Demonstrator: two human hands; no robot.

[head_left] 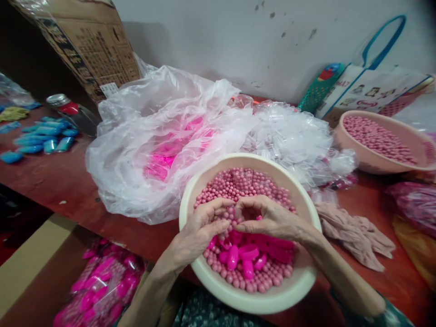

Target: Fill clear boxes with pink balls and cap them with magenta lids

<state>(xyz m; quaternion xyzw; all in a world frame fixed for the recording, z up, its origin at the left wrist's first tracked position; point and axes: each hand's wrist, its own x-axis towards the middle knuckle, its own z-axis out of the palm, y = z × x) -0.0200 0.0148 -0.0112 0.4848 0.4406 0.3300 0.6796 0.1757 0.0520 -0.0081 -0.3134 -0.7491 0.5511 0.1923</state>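
A cream basin [185, 213] holds many round pink beads [250, 181]. Bright pink plastic pieces [248, 254], some of them capsule-shaped, lie on the beads in its near half. Over the middle of the basin my left hand [206, 222] has its thumb and fingers drawn together around a few beads, perhaps in something clear. Facing it, my right hand [267, 218] is curled, thumb and fingertips meeting at the same spot. What exactly the fingertips hold is too small and partly hidden to name.
Behind the basin lie a clear bag [122, 159] with bright pink pieces and a heap of clear plastic parts [282, 136]. A bead-filled pink basin [347, 147] and a cloth [354, 231] are at right. Blue packets [44, 134] and a cardboard box [88, 45] are left.
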